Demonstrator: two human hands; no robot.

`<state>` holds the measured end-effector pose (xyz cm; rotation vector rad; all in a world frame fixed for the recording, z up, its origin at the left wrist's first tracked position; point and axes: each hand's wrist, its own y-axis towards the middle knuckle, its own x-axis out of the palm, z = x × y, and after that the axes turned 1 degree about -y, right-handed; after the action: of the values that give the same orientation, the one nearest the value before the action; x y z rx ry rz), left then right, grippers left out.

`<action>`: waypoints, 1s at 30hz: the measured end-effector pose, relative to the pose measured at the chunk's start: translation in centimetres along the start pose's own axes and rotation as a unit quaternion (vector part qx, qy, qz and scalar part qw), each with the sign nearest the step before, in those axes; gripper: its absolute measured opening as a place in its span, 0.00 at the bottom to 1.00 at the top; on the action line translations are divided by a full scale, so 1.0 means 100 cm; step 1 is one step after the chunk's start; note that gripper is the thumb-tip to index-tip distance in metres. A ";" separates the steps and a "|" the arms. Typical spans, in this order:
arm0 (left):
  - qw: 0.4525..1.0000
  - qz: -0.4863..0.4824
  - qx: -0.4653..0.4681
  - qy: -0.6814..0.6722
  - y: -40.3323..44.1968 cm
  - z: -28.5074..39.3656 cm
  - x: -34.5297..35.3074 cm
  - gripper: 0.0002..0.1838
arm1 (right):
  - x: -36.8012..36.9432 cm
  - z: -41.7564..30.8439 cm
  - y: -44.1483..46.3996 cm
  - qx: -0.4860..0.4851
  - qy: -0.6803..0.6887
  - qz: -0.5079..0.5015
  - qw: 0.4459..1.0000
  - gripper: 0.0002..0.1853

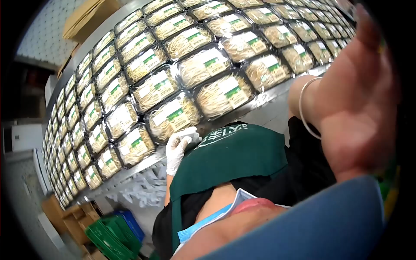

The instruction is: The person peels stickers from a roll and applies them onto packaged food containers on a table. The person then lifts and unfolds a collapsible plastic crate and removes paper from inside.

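Rows of black trays under clear film hold pale noodle-like strands; the nearest include one tray (174, 116) beside my left hand (184, 145). That hand wears a white glove, its fingers curled together at the table's front edge; what they hold, if anything, is hidden. Very large at the right, my bare right hand (359, 117) is raised close to the camera. One digit stretches upward there and the palm shows nothing in it, though the other fingers are mostly out of sight. A pale bangle (303, 104) circles that wrist.
The metal table (271, 94) curves across the view. A green apron (234, 158) covers my front, above a blue mask (203, 223). Green crates (113, 236) and cardboard boxes (71, 219) stand at the lower left. Brown cardboard (89, 18) lies at the upper left.
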<state>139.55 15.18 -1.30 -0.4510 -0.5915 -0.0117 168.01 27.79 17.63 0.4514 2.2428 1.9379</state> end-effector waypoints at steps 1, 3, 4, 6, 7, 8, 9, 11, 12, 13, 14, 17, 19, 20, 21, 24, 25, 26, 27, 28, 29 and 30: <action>1.000 0.014 0.009 -0.011 0.006 -0.006 0.015 0.13 | -0.009 0.018 0.008 0.001 0.012 0.002 1.000 0.33; 0.994 -0.027 0.068 0.086 0.020 -0.017 0.041 0.13 | -0.024 0.050 0.027 -0.002 0.036 0.005 0.999 0.33; 0.994 0.002 0.077 0.083 0.020 -0.021 0.056 0.12 | -0.030 0.059 0.034 0.002 0.048 0.008 0.999 0.32; 0.992 0.064 0.074 0.085 0.015 -0.027 0.083 0.10 | -0.040 0.078 0.048 0.005 0.069 0.005 0.998 0.32; 0.988 0.064 0.092 0.109 0.010 -0.033 0.083 0.10 | -0.045 0.084 0.057 0.000 0.078 0.004 0.997 0.31; 0.985 0.069 0.123 0.101 0.010 -0.049 0.073 0.10 | -0.049 0.089 0.064 -0.002 0.089 0.003 0.996 0.31; 0.980 0.076 0.156 0.098 0.008 -0.068 0.066 0.10 | -0.051 0.092 0.073 -0.004 0.103 0.004 0.995 0.31; 0.976 0.064 0.186 0.091 -0.004 -0.066 0.082 0.11 | -0.056 0.091 0.087 -0.004 0.126 0.026 0.992 0.30; 0.982 0.075 0.170 0.030 -0.007 -0.068 0.090 0.11 | -0.058 0.089 0.093 -0.002 0.139 0.031 0.990 0.30; 0.986 0.082 0.140 -0.034 -0.011 -0.073 0.100 0.11 | -0.061 0.084 0.097 -0.003 0.150 0.030 0.988 0.29; 0.986 0.062 0.149 -0.051 -0.014 -0.074 0.107 0.12 | -0.065 0.077 0.097 -0.005 0.158 0.024 0.987 0.29; 0.975 0.053 0.207 0.056 -0.020 -0.081 0.119 0.18 | -0.073 0.053 0.074 0.005 0.174 -0.004 0.985 0.28; 0.973 0.088 0.212 0.024 -0.037 -0.083 0.138 0.22 | -0.078 0.025 0.045 0.017 0.208 -0.040 0.977 0.28; 0.975 0.069 0.211 0.011 -0.041 -0.088 0.134 0.22 | -0.076 0.009 0.035 0.011 0.237 -0.064 0.969 0.27; 0.975 0.055 0.213 -0.015 -0.052 -0.090 0.141 0.23 | -0.077 -0.009 0.023 0.013 0.273 -0.098 0.957 0.27; 0.963 0.051 0.263 0.032 -0.078 -0.099 0.154 0.22 | -0.064 -0.047 -0.038 0.137 0.334 -0.364 0.859 0.26; 0.960 0.059 0.272 0.019 -0.086 -0.106 0.157 0.21 | -0.062 -0.056 -0.065 0.198 0.296 -0.512 0.782 0.26; 0.957 0.073 0.277 0.043 -0.092 -0.115 0.154 0.21 | -0.060 -0.065 -0.098 0.229 0.294 -0.592 0.714 0.24; 0.953 0.087 0.281 0.069 -0.098 -0.125 0.152 0.20 | -0.064 -0.072 -0.129 0.221 0.293 -0.605 0.706 0.22; 0.957 0.126 0.261 0.002 -0.104 -0.134 0.159 0.14 | -0.069 -0.080 -0.142 0.260 0.307 -0.625 0.669 0.20; 0.956 0.130 0.262 0.002 -0.108 -0.142 0.159 0.14 | -0.073 -0.087 -0.149 0.268 0.303 -0.633 0.661 0.15; 0.952 0.139 0.270 0.037 -0.110 -0.152 0.154 0.10 | -0.076 -0.092 -0.152 0.282 0.303 -0.632 0.655 0.13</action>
<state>159.01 0.75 0.39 0.0040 -0.4290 0.3930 170.48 14.86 3.52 -1.5456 2.2163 0.5978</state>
